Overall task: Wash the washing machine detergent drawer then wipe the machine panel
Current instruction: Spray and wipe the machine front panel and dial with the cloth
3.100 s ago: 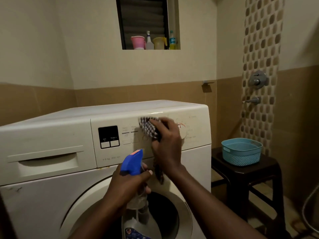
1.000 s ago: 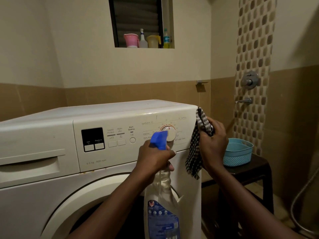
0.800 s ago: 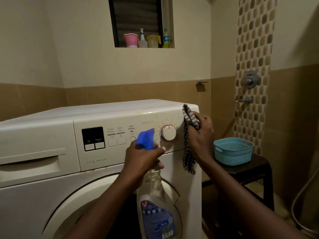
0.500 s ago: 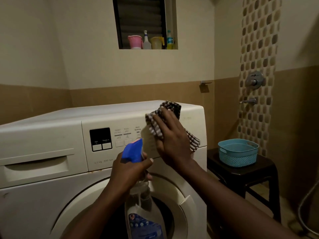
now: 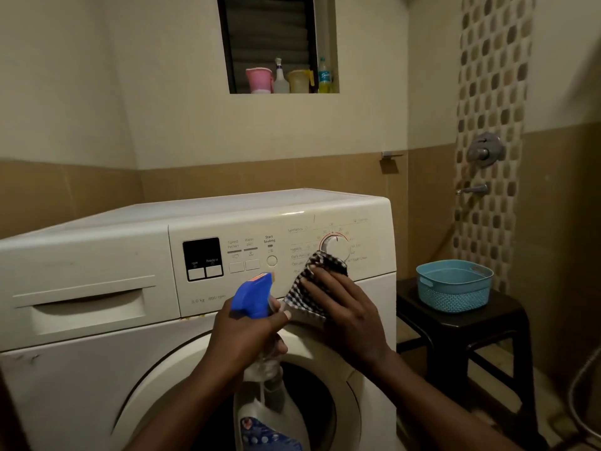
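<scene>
A white front-loading washing machine fills the lower left. Its control panel [image 5: 260,229] carries a dark display, buttons and a round dial [image 5: 335,244]. The detergent drawer [image 5: 84,301] at the left is closed. My right hand [image 5: 344,314] presses a black-and-white checked cloth [image 5: 312,288] flat against the panel's lower edge, just under the dial. My left hand [image 5: 244,333] grips a spray bottle [image 5: 257,296] with a blue trigger head by the neck, in front of the round door [image 5: 318,385].
A dark plastic stool [image 5: 468,323] stands right of the machine with a blue basket [image 5: 455,284] on it. Shower fittings [image 5: 484,151] are on the right wall. A window niche [image 5: 283,79] above holds mugs and bottles. A hose hangs at the far right.
My right hand swept the cloth from the panel's right edge leftward over the dial area, then down to the lower edge under the dial. The spray bottle stayed in my left hand.
</scene>
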Motion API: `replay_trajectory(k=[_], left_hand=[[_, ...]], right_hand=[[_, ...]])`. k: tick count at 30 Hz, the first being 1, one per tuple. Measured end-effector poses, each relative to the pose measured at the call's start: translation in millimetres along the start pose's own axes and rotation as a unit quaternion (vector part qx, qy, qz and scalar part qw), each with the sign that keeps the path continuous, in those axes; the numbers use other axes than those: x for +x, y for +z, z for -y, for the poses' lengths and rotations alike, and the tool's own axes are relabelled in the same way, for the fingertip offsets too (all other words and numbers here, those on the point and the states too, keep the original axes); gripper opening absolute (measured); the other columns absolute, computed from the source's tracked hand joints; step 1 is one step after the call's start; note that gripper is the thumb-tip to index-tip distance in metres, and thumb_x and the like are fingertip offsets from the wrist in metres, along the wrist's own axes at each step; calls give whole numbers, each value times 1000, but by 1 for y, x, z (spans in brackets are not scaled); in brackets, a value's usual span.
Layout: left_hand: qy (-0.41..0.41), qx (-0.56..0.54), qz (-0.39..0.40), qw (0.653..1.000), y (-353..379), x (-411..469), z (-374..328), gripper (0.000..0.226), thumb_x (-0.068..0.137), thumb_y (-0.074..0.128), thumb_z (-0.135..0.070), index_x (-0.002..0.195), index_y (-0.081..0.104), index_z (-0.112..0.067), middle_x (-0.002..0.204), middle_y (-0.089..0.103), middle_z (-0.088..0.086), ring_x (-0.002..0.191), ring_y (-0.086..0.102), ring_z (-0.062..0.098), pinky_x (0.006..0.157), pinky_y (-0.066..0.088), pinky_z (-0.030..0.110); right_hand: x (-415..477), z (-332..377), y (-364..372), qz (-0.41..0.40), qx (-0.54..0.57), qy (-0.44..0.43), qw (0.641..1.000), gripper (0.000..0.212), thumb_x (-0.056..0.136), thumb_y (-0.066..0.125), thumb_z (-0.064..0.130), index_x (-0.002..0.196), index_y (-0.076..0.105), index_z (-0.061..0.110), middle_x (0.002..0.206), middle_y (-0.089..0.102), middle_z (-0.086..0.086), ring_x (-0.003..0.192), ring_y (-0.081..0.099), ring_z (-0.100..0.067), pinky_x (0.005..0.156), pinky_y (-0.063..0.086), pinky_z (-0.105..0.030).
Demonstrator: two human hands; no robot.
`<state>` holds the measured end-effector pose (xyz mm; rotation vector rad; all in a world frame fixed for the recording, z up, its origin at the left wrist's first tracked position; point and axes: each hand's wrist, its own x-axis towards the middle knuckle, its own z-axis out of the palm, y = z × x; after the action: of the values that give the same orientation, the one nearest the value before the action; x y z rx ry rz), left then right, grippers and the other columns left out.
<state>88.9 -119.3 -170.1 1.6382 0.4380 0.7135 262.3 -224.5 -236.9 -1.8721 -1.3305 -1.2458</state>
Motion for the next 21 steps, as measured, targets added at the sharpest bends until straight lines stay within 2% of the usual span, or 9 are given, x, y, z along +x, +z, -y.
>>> replay_trajectory(k=[4,7,9,12,14,15,17,19,21], left_hand=[[-3,9,3,1000,-8,-2,-1,19,78,77,-3,91,63,-3,68,64,16,55,66,34,61,56,37],[2,18,7,1000,-15,-5,-3,19,78,78,-5,91,63,-3,69,65,16,56,67,34,62,57,37],[3,22,8,1000,-18,-7,-4,21,78,78,-6,93,64,-3,71,66,17,57,67,33,61,57,36],[-3,12,11,1000,-21,-8,-5,21,79,77,-5,95,63,-2,73,65,17,55,66,31,59,56,35],[-1,16,14,1000,-20,-9,-5,21,79,77,-6,95,64,-2,73,66,17,55,66,29,62,57,37],[1,17,14,1000,-19,-9,-4,21,79,77,-6,94,64,-2,73,66,16,55,67,29,64,57,39],[5,15,16,1000,-17,-8,-2,19,79,77,-6,92,63,-2,72,66,16,56,66,31,68,57,42],[0,15,16,1000,-13,-8,0,18,79,77,-6,91,64,-3,71,66,16,56,67,31,66,56,42],[-6,12,21,1000,-8,-8,1,19,79,78,-6,92,64,-4,70,66,15,56,67,30,61,56,37]], right_hand=[[-9,-1,-4,-9,39,82,996,63,74,81,23,133,58,22,142,49,2,131,44,-19,101,47,-32],[-15,-8,-6,-49,70,174,981,63,71,67,4,130,59,20,137,47,0,129,41,-20,99,43,-31],[-7,-9,-11,-117,131,292,940,59,71,58,-4,127,61,15,132,48,-6,122,44,-22,99,42,-28],[28,-8,-28,-201,204,419,862,33,86,59,-1,119,63,6,117,49,-4,96,48,-7,85,38,-5],[55,-7,-38,-212,233,432,845,22,90,59,9,111,63,6,113,47,-2,87,47,-4,86,46,-15],[65,-4,-39,-208,244,422,848,22,89,60,13,110,63,8,114,47,-2,89,48,-5,85,49,-22],[72,2,-36,-191,247,377,872,26,87,64,16,113,63,12,120,46,-3,101,47,-11,81,44,-18],[68,5,-28,-155,211,321,910,33,85,64,21,118,63,18,131,43,-4,117,39,-18,90,36,-21],[61,6,-22,-113,173,267,941,42,78,59,24,120,64,24,140,40,-5,128,31,-23,102,32,-34]])
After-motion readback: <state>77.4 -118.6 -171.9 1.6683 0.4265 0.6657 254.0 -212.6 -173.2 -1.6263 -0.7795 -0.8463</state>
